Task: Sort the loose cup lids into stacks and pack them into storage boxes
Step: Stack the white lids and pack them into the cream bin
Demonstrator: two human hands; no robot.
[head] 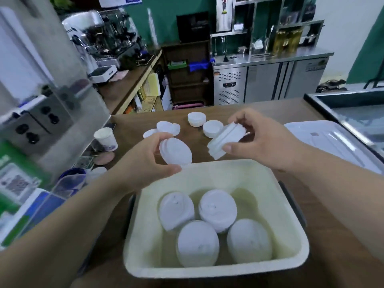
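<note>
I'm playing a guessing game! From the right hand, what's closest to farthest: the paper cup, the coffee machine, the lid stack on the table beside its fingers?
1. Lid stack, on the table just left of the right hand.
2. Paper cup, far off to the left.
3. Coffee machine, far back on the left.

A stainless steel undercounter fridge (270, 82) stands at the far wall (166, 21), which is dark green. Above the fridge rises a metal shelf rack (278, 28) holding yellowish jars (287, 39) (contents too blurred to tell). Just left of the fridge is a dark wooden shelf unit (187, 71). Farther left, a wooden counter (124, 88) carries an espresso machine (99, 38). In front of the fridge lies the brown worktop (295, 113), and to the fridge's right a white wall (342, 28) meets pale floor (353, 87).
</note>
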